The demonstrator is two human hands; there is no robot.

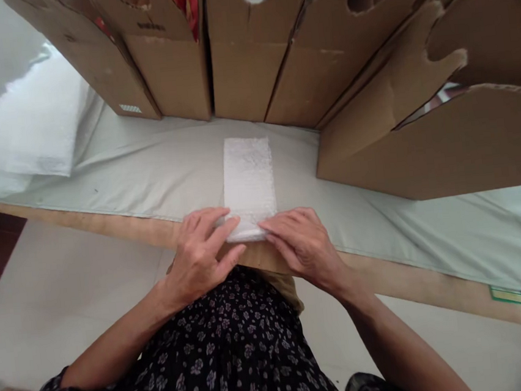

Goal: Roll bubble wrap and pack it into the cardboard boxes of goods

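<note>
A narrow white sheet of wrap [248,175], which looks like bubble wrap, lies flat on the cloth-covered table with its near end at the front edge. That near end appears folded over into a thicker strip. My left hand [204,250] rests its spread fingers on the near left corner, the thumb apart just below the edge. At the near right corner, my right hand [304,243] pinches the sheet between thumb and fingers. Whether anything lies inside the wrap I cannot tell.
A pale cloth [148,175] covers the table up to its wooden front edge [388,278]. Tall cardboard boxes [248,67] stand along the back, and another cardboard box [422,149] juts forward at right. White wrap sheets [43,118] lie piled at left.
</note>
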